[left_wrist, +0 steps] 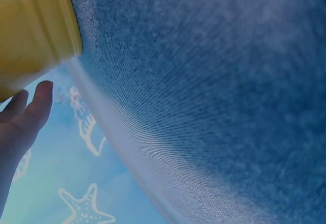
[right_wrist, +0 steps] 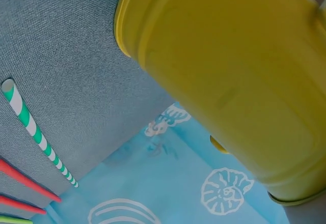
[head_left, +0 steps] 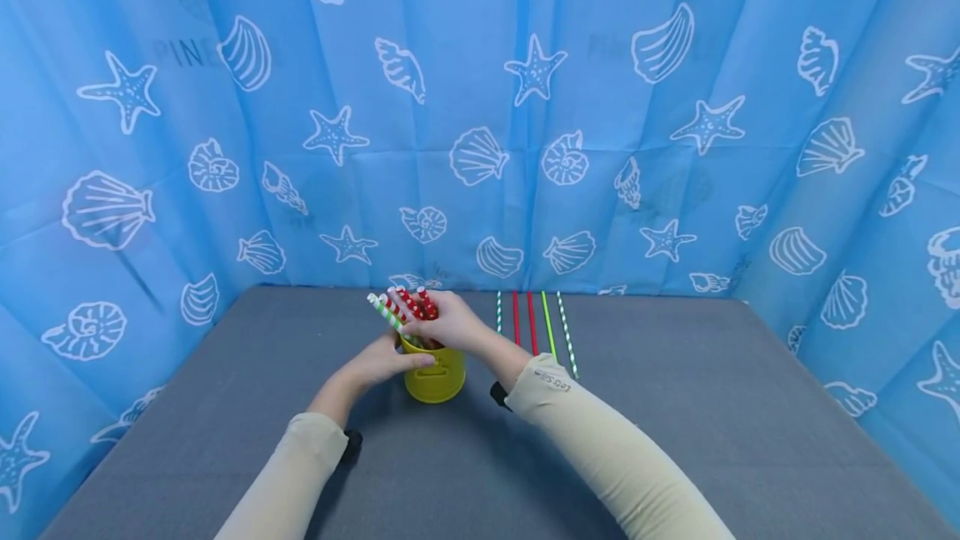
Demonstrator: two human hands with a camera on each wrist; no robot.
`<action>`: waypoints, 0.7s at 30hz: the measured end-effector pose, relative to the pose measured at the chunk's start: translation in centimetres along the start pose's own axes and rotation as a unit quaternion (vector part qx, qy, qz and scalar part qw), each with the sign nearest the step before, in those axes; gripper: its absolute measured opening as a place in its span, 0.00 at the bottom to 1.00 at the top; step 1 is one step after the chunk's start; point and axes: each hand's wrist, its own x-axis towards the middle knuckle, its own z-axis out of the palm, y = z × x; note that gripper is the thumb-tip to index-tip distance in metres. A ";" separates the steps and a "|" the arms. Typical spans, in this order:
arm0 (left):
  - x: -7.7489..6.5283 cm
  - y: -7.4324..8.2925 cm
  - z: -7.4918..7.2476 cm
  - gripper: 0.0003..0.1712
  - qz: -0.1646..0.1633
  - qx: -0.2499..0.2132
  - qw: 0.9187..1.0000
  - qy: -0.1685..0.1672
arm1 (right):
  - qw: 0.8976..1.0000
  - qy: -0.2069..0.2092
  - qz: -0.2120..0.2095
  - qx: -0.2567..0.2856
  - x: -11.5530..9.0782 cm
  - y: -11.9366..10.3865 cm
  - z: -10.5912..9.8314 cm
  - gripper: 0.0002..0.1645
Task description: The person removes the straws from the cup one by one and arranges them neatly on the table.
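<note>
A small yellow metal bucket (head_left: 435,386) stands on the table with several paper straws (head_left: 390,312) leaning out of its top to the left. Some straws are green-and-white striped, others red with white stripes or dots. My left hand (head_left: 382,361) grips the bucket's left side, its thumb across the front near the rim. In the left wrist view two fingertips (left_wrist: 43,94) show beside the bucket wall. Above the rim my right hand (head_left: 453,323) holds straws, thumb in front; its other fingers are mostly hidden. The right wrist view shows the bucket wall (right_wrist: 229,81) but not that hand's grip.
Right of the bucket, several straws lie in a spaced row: a green-striped straw (head_left: 499,311), red straws (head_left: 516,315), a lime green straw (head_left: 549,323) and another green-striped straw (head_left: 567,336). A blue shell-patterned curtain (head_left: 480,215) hangs behind the grey table (head_left: 675,407).
</note>
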 end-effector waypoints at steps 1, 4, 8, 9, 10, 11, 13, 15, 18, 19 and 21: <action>-0.1 0.0 0.0 0.57 0.003 -0.004 1.000 -0.001 | 1.000 0.001 0.000 0.001 0.0 0.0 0.0 0.14; -0.2 0.2 0.0 0.56 0.013 -0.022 1.000 -0.002 | 1.000 0.002 -0.004 0.003 0.1 0.1 0.0 0.13; -0.4 0.9 0.0 0.52 0.026 -0.049 0.998 0.005 | 1.000 0.000 -0.016 0.002 0.1 0.1 -0.1 0.13; -0.3 1.1 0.0 0.51 0.028 -0.053 0.998 0.007 | 1.000 0.001 -0.019 0.002 0.1 0.1 -0.1 0.13; -0.3 1.2 0.0 0.50 0.032 -0.055 0.998 0.008 | 1.000 0.003 -0.022 0.003 0.1 0.0 -0.1 0.13; -0.3 1.4 0.1 0.49 0.034 -0.057 0.998 0.009 | 1.000 0.005 -0.024 0.002 0.1 0.0 -0.2 0.13; -0.2 1.4 0.1 0.47 0.041 -0.060 0.997 0.005 | 1.000 0.012 -0.026 0.005 0.0 0.0 -0.3 0.15; -0.2 1.4 0.2 0.45 0.044 -0.064 0.997 0.003 | 0.999 0.019 -0.027 0.008 -0.2 0.1 -0.4 0.17; 0.0 1.2 0.2 0.44 0.052 -0.074 0.996 -0.003 | 0.999 0.025 -0.028 0.012 -0.4 0.2 -0.5 0.20; 0.1 1.2 0.3 0.44 0.053 -0.079 0.995 -0.006 | 0.999 0.026 -0.029 0.013 -0.4 0.3 -0.5 0.20; 0.2 1.1 0.3 0.46 0.048 -0.083 0.995 -0.006 | 0.999 0.027 -0.031 0.014 -0.5 0.3 -0.6 0.20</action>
